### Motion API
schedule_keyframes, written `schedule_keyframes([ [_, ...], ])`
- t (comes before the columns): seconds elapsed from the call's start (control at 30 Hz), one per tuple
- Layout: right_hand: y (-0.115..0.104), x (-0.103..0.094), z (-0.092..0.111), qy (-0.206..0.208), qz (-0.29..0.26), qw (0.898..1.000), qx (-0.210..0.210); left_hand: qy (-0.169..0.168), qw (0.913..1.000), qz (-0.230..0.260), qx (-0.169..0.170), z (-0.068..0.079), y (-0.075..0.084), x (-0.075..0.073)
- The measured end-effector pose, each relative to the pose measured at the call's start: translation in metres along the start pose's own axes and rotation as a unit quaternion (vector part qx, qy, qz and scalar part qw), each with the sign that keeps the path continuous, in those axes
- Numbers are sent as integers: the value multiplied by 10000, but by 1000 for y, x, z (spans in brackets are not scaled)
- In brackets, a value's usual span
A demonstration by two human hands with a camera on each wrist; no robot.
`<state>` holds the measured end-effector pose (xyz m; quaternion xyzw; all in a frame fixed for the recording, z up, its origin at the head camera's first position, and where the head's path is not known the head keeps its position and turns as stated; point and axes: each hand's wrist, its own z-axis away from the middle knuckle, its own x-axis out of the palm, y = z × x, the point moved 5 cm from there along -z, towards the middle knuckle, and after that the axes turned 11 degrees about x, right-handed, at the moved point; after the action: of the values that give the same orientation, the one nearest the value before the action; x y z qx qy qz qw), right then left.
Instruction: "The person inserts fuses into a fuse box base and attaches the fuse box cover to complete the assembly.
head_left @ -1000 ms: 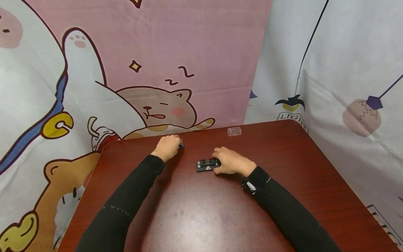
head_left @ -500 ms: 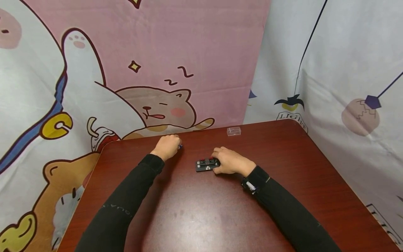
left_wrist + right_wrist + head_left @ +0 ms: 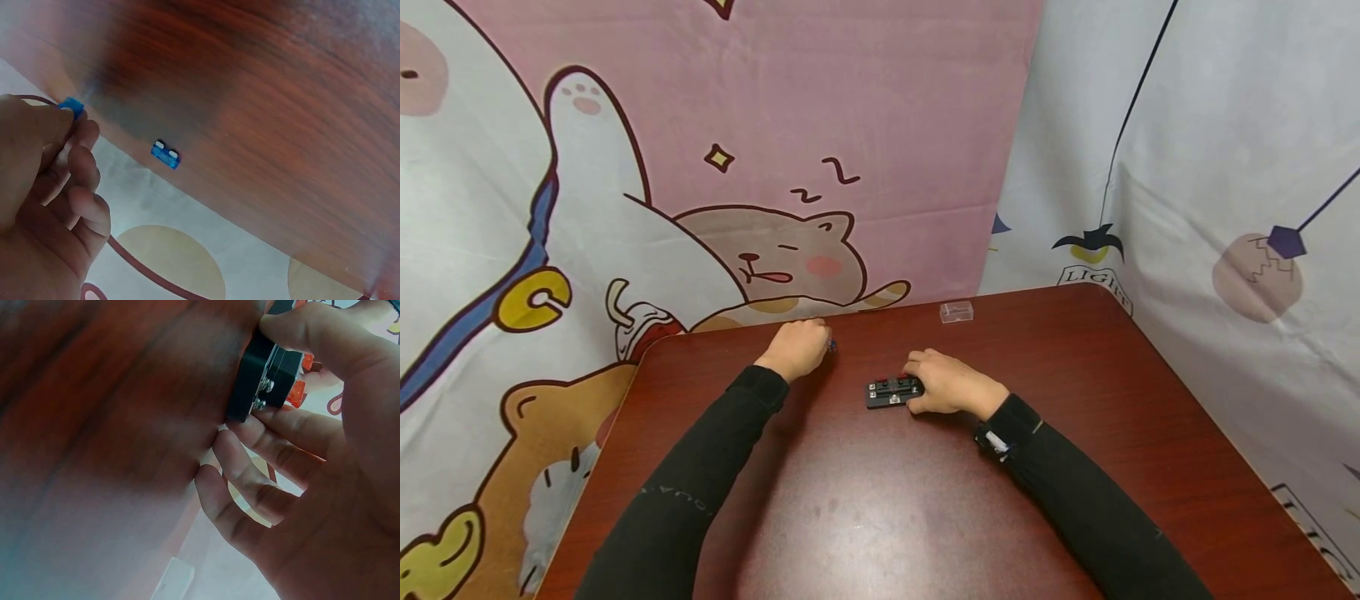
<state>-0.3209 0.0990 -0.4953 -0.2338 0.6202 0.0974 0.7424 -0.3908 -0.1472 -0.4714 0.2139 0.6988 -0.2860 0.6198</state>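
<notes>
Near the far left of the table, my left hand [image 3: 795, 348] pinches a blue blade fuse [image 3: 71, 106] between thumb and index finger; the other fingers curl loosely. A second blue blade fuse [image 3: 165, 155] lies on the table close by, its two metal prongs showing in the left wrist view. My right hand [image 3: 953, 385] grips the right end of a black fuse block [image 3: 883, 393], thumb on the near side and fingers on the far side. Orange-red blade fuses [image 3: 297, 393] stand in the block, and screw terminals [image 3: 260, 404] show at its end. My palm hides part of the block.
A small clear plastic box [image 3: 957, 312] stands near the back edge of the brown wooden table [image 3: 865, 500]. Printed cloth [image 3: 917, 150] hangs behind the table and along its right side.
My left hand has shifted very slightly toward the back edge. The right hand and the fuse block have stayed in place.
</notes>
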Motion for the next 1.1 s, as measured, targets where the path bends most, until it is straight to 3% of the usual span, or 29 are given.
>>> schedule_keyframes([
  [0.3, 0, 0, 0, -66, 56, 9999, 70, 456, 9981, 391, 96, 3, 6, -17],
  [0.5, -1, -1, 1, -22, 20, 10000, 80, 688, 9952, 654, 219, 3, 18, -38],
  [0.7, 0, -1, 1, -32, 15, 9999, 109, 968, 9922, 620, 479, 5, 36, -60],
  [1.1, 1, -1, 1, -63, 40, 9998, 166, 673, 9923, 542, 892, 5, 70, -72],
])
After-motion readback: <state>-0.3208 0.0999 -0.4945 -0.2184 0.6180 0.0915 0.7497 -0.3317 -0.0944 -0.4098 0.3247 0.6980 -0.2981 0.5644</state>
